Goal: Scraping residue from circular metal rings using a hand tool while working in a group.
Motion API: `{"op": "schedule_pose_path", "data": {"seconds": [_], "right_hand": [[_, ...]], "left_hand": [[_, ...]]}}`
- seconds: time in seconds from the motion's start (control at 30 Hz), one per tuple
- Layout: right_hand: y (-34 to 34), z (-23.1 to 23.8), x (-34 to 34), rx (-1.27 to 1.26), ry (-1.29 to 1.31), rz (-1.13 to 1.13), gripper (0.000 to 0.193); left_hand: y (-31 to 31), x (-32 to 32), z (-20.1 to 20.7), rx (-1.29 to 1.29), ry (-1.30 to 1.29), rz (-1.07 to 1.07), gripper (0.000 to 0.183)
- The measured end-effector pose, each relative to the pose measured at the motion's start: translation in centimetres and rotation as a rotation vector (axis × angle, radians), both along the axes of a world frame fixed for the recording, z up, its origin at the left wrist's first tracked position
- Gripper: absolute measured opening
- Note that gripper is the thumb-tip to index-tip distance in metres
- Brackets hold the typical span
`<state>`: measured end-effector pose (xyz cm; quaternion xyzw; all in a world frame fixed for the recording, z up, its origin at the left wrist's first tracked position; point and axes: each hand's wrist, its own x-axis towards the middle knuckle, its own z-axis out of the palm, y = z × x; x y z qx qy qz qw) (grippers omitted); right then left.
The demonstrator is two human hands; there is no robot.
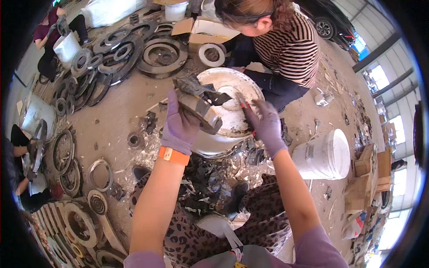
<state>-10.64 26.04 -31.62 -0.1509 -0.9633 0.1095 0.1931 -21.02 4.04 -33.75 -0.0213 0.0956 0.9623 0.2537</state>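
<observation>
My left hand (181, 127), in a purple-grey glove with an orange band at the wrist, is closed round a dark round part (194, 107). Torn black rubber sheet (201, 89) hangs off its top. My right hand (271, 127), gloved the same, grips a knife (248, 111) with a red and black handle. Its blade points up and away, a little right of the part and apart from it. Beneath both hands stands an upturned white bucket (210, 149), its pale top smeared with dirt.
Opposite me crouches a person in a striped top (286, 49). Black scraps (201, 192) litter the floor by my feet. Metal rings (163, 57) lie in heaps at the left. A lidded white bucket (321, 154) and wooden crates (363, 183) stand at the right.
</observation>
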Motion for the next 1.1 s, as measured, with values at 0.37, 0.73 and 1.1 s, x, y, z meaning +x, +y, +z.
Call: {"op": "schedule_pose_path", "data": {"seconds": [0.37,0.73,1.1], "right_hand": [[1.3,-2.1,0.1,0.179,-0.502,-0.146,0.038],[-5.5,4.8,5.6,-0.825,-0.155,0.191,0.04],[-7.7,4.9,4.0,0.087,-0.07,0.341,0.052]], "left_hand": [[0.9,0.3,0.3,-0.061,0.021,0.06,0.056],[0.9,0.2,-0.1,-0.008,0.043,0.039,0.054],[1.1,-0.2,-0.2,0.072,0.062,0.004,0.055]]}}
